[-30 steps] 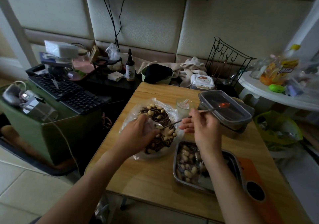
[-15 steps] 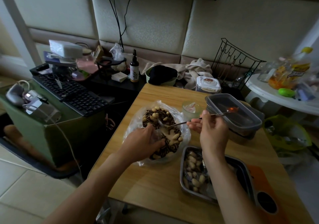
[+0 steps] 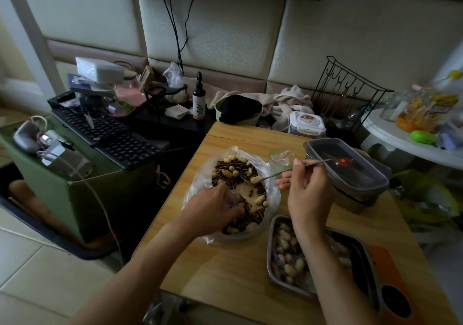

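Looks roughly midway through picking peanuts out of a mixed snack heap. On the wooden table, a bag-lined bowl full of dark striped seeds and pale peanuts, many of the latter plainly on top and not yet lifted out. Just right of the bowl and nearer the camera, a metal tray with a good layer of sorted nuts already in it, partly hidden under the right forearm. Right hand raised above the gap between bowl and tray, thumb and fingers pinching the thin handle of a spoon. Spoon's scoop down in the far right part of the mix, with one peanut on or against it. Handle's other end out over a lidded grey container at the table's far right. Left hand down at the near edge of the bowl, fingers curled into the heap and against the plastic. Cannot tell whether pinching a nut, the bag or nothing. Done so far, as a judgement: a fair share carried across to the tray. Left to do: this scoop to bring over, then probably many more, with peanuts showing all round the heap and likely others buried among the seeds.
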Tool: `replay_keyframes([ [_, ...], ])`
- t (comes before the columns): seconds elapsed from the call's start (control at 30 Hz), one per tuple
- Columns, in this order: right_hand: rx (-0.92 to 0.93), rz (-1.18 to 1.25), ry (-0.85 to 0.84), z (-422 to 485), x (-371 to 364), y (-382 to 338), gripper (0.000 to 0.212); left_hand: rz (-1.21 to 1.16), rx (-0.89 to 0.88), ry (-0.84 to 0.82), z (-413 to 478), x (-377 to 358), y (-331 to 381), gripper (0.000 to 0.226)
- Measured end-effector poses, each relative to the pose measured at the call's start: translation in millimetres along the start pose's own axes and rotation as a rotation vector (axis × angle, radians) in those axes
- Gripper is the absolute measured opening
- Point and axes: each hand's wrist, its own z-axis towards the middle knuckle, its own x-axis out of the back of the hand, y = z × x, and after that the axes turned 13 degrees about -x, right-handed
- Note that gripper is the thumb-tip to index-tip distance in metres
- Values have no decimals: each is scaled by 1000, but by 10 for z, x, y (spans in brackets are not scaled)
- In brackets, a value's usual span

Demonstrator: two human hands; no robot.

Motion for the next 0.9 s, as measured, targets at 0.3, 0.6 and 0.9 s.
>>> replay_keyframes([
  [0.3, 38, -110, -58, -1, 22, 73, 24, -55, 16, 28, -3, 38, 29, 39],
  [0.6, -272, 90, -60, 94, 167, 50, 28, -138, 94, 126, 49, 112, 27, 67],
  [0.9, -224, 137, -67, 90, 299, -24, 36, -120, 152, 158, 132, 72, 64, 68],
])
